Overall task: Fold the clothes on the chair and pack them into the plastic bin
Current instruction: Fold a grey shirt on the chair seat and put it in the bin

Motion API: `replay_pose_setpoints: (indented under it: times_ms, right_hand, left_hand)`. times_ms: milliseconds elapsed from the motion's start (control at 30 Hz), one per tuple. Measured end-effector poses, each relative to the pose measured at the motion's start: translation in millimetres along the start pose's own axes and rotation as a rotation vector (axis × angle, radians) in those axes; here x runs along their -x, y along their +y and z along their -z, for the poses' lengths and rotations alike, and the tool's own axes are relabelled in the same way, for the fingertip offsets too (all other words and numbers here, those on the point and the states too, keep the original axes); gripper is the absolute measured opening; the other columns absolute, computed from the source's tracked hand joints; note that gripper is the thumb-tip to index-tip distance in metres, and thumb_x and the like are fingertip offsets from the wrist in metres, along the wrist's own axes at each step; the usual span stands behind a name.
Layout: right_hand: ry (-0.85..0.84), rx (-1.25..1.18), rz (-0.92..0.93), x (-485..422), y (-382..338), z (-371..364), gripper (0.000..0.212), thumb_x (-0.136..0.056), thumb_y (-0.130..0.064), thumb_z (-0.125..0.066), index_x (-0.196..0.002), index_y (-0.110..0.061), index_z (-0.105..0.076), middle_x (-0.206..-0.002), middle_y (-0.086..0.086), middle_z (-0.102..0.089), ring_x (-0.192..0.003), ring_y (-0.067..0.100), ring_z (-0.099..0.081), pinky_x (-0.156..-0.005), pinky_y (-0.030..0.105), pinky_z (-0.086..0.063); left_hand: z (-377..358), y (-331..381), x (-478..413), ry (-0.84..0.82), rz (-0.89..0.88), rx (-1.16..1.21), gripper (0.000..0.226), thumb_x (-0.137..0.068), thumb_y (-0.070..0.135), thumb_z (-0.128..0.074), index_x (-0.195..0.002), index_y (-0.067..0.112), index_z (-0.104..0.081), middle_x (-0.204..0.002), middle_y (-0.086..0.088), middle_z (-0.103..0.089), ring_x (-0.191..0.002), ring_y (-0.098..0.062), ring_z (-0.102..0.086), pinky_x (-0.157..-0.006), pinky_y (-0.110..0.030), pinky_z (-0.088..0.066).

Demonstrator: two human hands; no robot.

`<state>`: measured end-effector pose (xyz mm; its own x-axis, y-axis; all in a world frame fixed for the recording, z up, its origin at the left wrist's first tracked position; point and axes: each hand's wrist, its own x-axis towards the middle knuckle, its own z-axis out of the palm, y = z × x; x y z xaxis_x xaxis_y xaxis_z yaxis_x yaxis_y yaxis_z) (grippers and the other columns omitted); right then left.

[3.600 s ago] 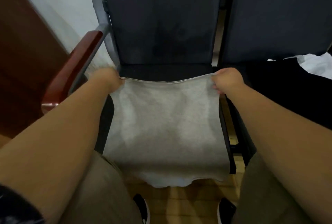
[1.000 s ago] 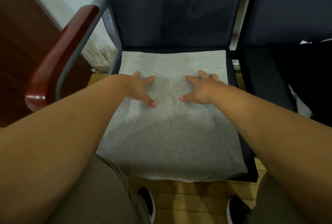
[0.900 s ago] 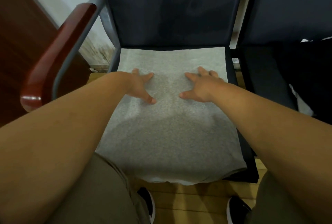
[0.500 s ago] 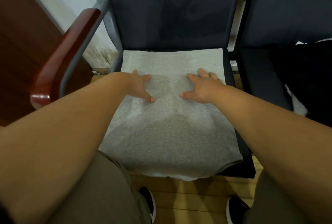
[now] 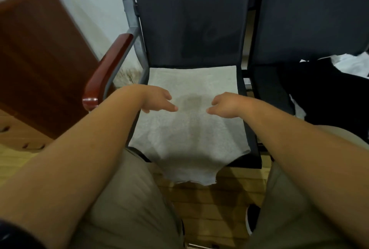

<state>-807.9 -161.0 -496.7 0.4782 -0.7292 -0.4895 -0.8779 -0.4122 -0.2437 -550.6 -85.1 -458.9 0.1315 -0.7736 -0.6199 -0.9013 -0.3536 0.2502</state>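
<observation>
Grey folded garment [image 5: 189, 129] lying flat on the seat of the dark chair [image 5: 191, 29], front edge hanging over the seat, left hand [image 5: 157, 99] and right hand [image 5: 225, 105] over its middle, fingers [image 5: 169, 108] loosely relaxed, gripping nothing, black clothes [image 5: 323, 93] on the next chair [image 5: 311, 19]

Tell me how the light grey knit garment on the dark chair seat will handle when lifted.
The light grey knit garment is likely floppy: its front edge droops over the dark chair seat. Probably light, since it lies thin and flat. Its textured fabric should not slip much.
</observation>
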Motion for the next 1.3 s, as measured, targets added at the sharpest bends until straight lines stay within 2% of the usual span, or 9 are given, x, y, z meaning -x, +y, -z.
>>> replay_pose_setpoints:
  times_ms: [200, 433, 600, 700, 833, 900, 967, 1067, 1300]
  right_hand:
    - [0.155, -0.347, -0.121, 43, 12, 2, 0.044, -0.102, -0.045, -0.058, -0.122, -0.008, -0.071, -0.124, 0.011, -0.073, -0.109, 0.029, -0.071, -0.096, 0.042, -0.059]
    - [-0.085, -0.742, -0.197, 88, -5, -47, 0.027, -0.106, -0.034, -0.058, -0.11, -0.011, -0.073, -0.107, 0.006, -0.078, -0.093, 0.021, -0.077, -0.08, 0.036, -0.064]
    - [-0.315, -0.677, -0.25, 91, -6, -112, 0.037, -0.108, -0.039, -0.055, -0.127, -0.01, -0.068, -0.111, 0.006, -0.076, -0.099, 0.023, -0.074, -0.092, 0.042, -0.062]
    - [-0.445, -0.528, -0.281, 91, 1, -142, 0.064, -0.105, -0.048, -0.059, -0.152, -0.007, -0.047, -0.115, 0.009, -0.073, -0.096, 0.024, -0.073, -0.084, 0.04, -0.062]
    - [-0.526, -0.299, -0.233, 93, 14, -165, 0.088, -0.097, -0.057, -0.066, -0.167, -0.026, -0.022, -0.143, 0.009, -0.059, -0.102, 0.026, -0.073, -0.085, 0.041, -0.062]
    - [-0.508, -0.304, -0.217, 92, 19, -172, 0.094, -0.097, -0.056, -0.067, -0.168, -0.038, -0.008, -0.16, 0.009, -0.044, -0.102, 0.026, -0.073, -0.091, 0.044, -0.063]
    - [-0.465, -0.329, -0.21, 90, 21, -179, 0.097, -0.097, -0.056, -0.066, -0.167, -0.042, -0.001, -0.154, 0.007, -0.046, -0.103, 0.026, -0.072, -0.091, 0.043, -0.063]
    - [-0.416, -0.403, -0.205, 86, 20, -189, 0.093, -0.098, -0.056, -0.063, -0.167, -0.044, -0.002, -0.131, 0.005, -0.058, -0.101, 0.023, -0.072, -0.085, 0.038, -0.064]
    - [-0.382, -0.68, -0.261, 80, 26, -200, 0.062, -0.103, -0.042, -0.063, -0.16, -0.039, -0.038, -0.139, 0.003, -0.054, -0.102, 0.026, -0.071, -0.085, 0.041, -0.064]
  left_hand:
    - [-44, -9, 63, 0.086, -0.072, 0.202, 0.051, -0.098, 0.057, -0.066, -0.138, 0.026, -0.063, -0.127, 0.01, -0.068, -0.107, -0.009, -0.072, -0.098, -0.039, -0.061]
    - [-114, -17, 88, 0.104, 0.155, 0.622, 0.033, -0.105, 0.033, -0.065, -0.128, 0.01, -0.064, -0.114, -0.004, -0.076, -0.094, -0.018, -0.079, -0.091, -0.041, -0.064]
    - [-178, -38, 72, -0.042, 0.405, 0.987, 0.038, -0.111, 0.017, -0.051, -0.143, -0.003, -0.05, -0.111, -0.016, -0.066, -0.094, -0.029, -0.071, -0.102, -0.044, -0.054]
    - [-201, -54, 59, -0.08, 0.441, 0.971, 0.043, -0.113, 0.016, -0.044, -0.151, -0.003, -0.044, -0.132, -0.021, -0.063, -0.111, -0.036, -0.069, -0.096, -0.043, -0.049]
    - [-209, -66, 47, -0.03, 0.459, 0.929, 0.038, -0.112, 0.008, -0.045, -0.149, -0.001, -0.044, -0.151, -0.021, -0.052, -0.09, -0.026, -0.069, -0.077, -0.038, -0.055]
    - [-214, -70, 44, -0.066, 0.481, 0.954, 0.029, -0.111, 0.005, -0.046, -0.139, 0.0, -0.052, -0.148, -0.02, -0.054, -0.097, -0.029, -0.069, -0.089, -0.04, -0.055]
    - [-219, -73, 41, -0.089, 0.495, 0.99, 0.026, -0.109, 0.0, -0.049, -0.134, -0.001, -0.056, -0.134, -0.02, -0.061, -0.097, -0.03, -0.069, -0.102, -0.044, -0.053]
    - [-223, -71, 40, -0.144, 0.48, 1.008, 0.032, -0.107, -0.001, -0.052, -0.139, 0.0, -0.054, -0.126, -0.018, -0.067, -0.11, -0.033, -0.069, -0.102, -0.047, -0.053]
    - [-229, -69, 31, -0.118, 0.499, 0.969, 0.003, -0.104, 0.003, -0.062, -0.102, 0.006, -0.062, -0.104, -0.013, -0.067, -0.089, -0.028, -0.065, -0.103, -0.045, -0.056]
